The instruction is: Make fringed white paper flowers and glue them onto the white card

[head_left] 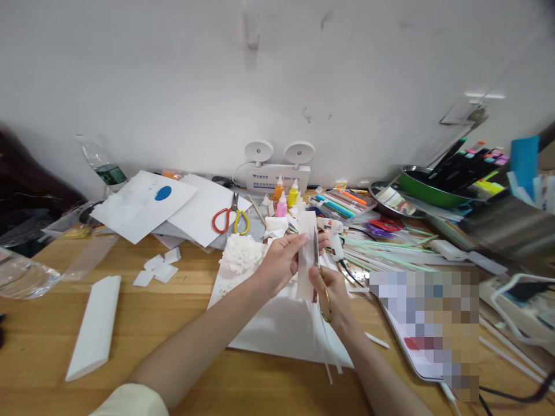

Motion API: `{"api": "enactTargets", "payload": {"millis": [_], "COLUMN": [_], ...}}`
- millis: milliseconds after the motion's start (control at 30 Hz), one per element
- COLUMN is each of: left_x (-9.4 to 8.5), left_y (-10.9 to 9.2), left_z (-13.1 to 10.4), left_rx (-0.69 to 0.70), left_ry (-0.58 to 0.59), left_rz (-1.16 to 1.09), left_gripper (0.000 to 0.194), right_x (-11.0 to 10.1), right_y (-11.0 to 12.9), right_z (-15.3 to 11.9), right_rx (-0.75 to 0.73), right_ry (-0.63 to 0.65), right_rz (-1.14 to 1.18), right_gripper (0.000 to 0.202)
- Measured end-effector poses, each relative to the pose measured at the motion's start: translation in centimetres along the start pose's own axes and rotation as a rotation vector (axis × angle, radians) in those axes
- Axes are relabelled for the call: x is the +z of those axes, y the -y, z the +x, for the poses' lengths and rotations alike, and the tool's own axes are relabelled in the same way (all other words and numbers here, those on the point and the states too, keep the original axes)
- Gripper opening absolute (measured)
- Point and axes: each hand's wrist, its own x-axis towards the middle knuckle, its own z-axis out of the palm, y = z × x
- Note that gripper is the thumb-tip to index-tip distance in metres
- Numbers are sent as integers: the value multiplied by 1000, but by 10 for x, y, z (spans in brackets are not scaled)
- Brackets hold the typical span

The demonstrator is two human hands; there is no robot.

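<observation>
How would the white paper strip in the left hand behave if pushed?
Likely light and easily bent: the white paper strip looks thin. Its top stands straight above the left hand, suggesting slight stiffness. The scissors lie along its edge, so pushing could nick it.

Shows blue Chinese print on the front of the white emergency light (267,172), below its 2 round lamps (299,153): a logo (255,176) with characters at upper left, plus a longer line (263,185) beneath, apparently starting 消防应急. Becomes too small to read farther right.
</observation>
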Motion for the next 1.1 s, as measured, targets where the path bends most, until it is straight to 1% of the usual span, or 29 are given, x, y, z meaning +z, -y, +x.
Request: {"api": "enactTargets", "payload": {"millis": [233,467,700,833,1000,1100], "left_x": [-1,0,0,-1,-3,-3], "left_y": [1,0,-2,-7,-13,-12], "left_z": [0,-1,-1,-1,-1,-1], "left_rx": [-5,-3,5,9,65,76], "left_ry": [3,1,3,1,-10,10], "left_rz": [0,-7,-7,-22,12,54], "left_gripper": [22,20,22,22,23,23], "right_x": [0,0,-1,-1,0,0], "right_y": [2,3,4,1,-3,-4], "right_z": [0,0,3,2,-1,-2], "right_rx": [-26,-20,-25,-3,-25,-33], "right_ry": [-44,-48,-63,-26,38,36], "right_rz": [-29,-54,-88,-84,-59,-23], "right_gripper": [53,53,55,54,52,52]}}
